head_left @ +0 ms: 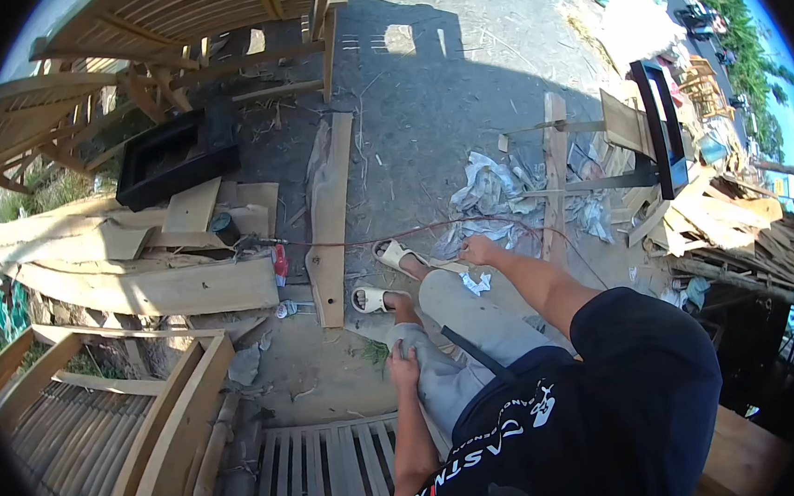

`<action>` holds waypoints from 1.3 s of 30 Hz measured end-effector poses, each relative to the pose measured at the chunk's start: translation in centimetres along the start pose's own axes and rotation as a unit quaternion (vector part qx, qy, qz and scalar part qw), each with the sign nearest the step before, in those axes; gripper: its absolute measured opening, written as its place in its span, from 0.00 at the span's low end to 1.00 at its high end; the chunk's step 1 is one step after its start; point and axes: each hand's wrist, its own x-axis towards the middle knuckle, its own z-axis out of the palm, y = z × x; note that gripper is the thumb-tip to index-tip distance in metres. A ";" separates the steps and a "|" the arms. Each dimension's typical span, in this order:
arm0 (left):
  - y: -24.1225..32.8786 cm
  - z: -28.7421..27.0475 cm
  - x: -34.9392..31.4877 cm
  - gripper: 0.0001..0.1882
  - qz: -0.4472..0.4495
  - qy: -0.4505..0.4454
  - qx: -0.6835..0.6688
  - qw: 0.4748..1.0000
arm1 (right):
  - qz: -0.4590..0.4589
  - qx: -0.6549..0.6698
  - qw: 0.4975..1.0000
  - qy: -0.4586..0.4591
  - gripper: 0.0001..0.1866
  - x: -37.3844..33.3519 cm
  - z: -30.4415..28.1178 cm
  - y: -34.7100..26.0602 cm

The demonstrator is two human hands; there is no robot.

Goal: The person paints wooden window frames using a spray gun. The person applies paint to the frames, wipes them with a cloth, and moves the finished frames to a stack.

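Note:
My left hand [403, 364] lies on my grey trouser leg near the knee, its fingers stretched over the cloth and holding nothing. My right arm reaches forward past the other knee. At its end my right hand [478, 249] is closed, with the fingers curled in; whatever they may hold is too small to make out. Close beside it a thin red hose [387, 238] runs across the ground. A crumpled white scrap [476, 283] shows just below that hand. Both feet, in pale sandals [369, 299], rest on the dirt ground.
A long plank [330, 225] lies ahead of my feet. Boards [157, 284] are stacked at left, with a dark cup [225, 228] and a black frame [175, 158]. Wooden benches [212, 25] stand behind. At right are plastic sheeting [490, 189], a propped dark frame [658, 129] and scrap wood [721, 222].

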 end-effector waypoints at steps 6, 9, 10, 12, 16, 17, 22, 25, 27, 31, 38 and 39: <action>3.7 -9.4 0.1 0.15 0.111 -0.119 -0.070 0.984 | 0.141 0.175 0.957 0.183 0.20 -20.1 -5.2 18.0; 12.1 -14.8 0.3 0.15 0.168 -0.095 -0.044 0.980 | 0.182 0.299 0.895 0.277 0.19 -25.0 -3.4 19.5; 15.0 -16.0 0.5 0.15 0.204 -0.074 -0.007 0.976 | 0.183 0.327 0.885 0.276 0.19 -25.5 -2.1 20.1; 22.7 -15.9 0.3 0.17 0.252 -0.050 -0.067 0.964 | 0.190 0.378 0.866 0.266 0.21 -26.8 2.1 21.2; 44.8 -11.8 -9.1 0.19 0.392 -0.173 -0.114 0.896 | 0.142 0.365 0.906 0.159 0.19 -28.7 9.7 22.3; 49.5 -9.9 -12.5 0.19 0.449 -0.212 -0.126 0.859 | 0.146 0.388 0.901 0.125 0.18 -28.5 10.4 23.2; 63.7 1.5 -33.0 0.26 0.603 -0.548 -0.144 0.561 | 0.234 0.450 0.858 0.087 0.15 -28.9 15.0 30.5; 67.4 5.5 -41.6 0.30 0.573 -0.750 -0.120 0.308 | 0.281 0.609 0.701 0.244 0.15 -27.3 11.8 32.5; 68.9 7.2 -43.6 0.21 0.478 -0.842 -0.114 0.221 | 0.284 0.636 0.649 0.305 0.15 -27.2 11.1 35.0; 71.1 9.2 -42.5 0.16 0.393 -0.880 -0.170 0.204 | 0.326 0.670 0.595 0.301 0.15 -26.1 10.7 34.9; 81.3 12.1 -34.9 0.10 0.297 -0.889 -0.220 0.271 | 0.377 0.723 0.562 0.139 0.13 -22.1 7.3 27.8; 83.2 12.3 -33.6 0.10 0.306 -0.891 -0.228 0.245 | 0.375 0.721 0.565 0.145 0.13 -21.3 6.2 28.8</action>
